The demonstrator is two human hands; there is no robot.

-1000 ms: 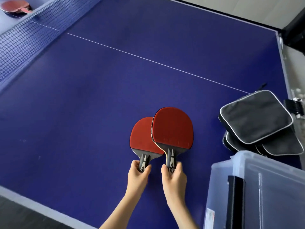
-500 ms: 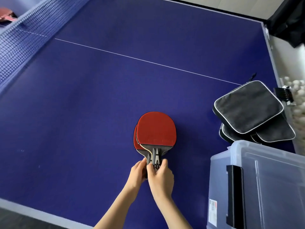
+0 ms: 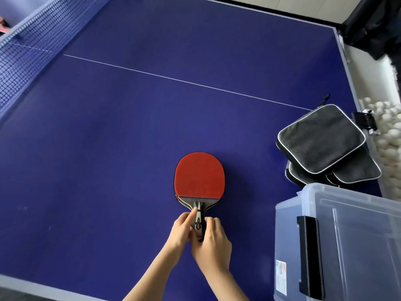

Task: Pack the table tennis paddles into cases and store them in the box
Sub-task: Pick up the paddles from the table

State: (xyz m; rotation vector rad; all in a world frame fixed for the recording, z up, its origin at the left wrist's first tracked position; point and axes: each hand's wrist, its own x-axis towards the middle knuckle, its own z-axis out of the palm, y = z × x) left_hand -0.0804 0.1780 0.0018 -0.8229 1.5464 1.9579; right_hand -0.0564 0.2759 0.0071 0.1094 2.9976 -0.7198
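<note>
Two red-faced table tennis paddles (image 3: 199, 178) lie stacked face-up on the blue table (image 3: 108, 137), the lower one showing only as a thin edge under the upper, while a person's left hand (image 3: 181, 232) and right hand (image 3: 211, 242) close together around the paired handles near the table's front edge. Both hands are clasped on the handles, though exactly which fingers bear on which handle cannot be told from here. A pile of grey zip cases (image 3: 323, 144) sits well apart to the right, beside the clear plastic storage box (image 3: 347, 235), whose lid appears to be on; a tub of white balls (image 3: 388, 135) hangs off the table's far right side, and a net (image 3: 26, 46) crosses the upper left. Nothing is yet cased. The risk, as it looks from the room, lies in the lift: the grip holds only the handles, so the blades could fan apart or the lower paddle slip free and strike the table on the way to the cases. The top case may also slide off its loose pile if tugged one-handed, and the box seems to need opening first.
</note>
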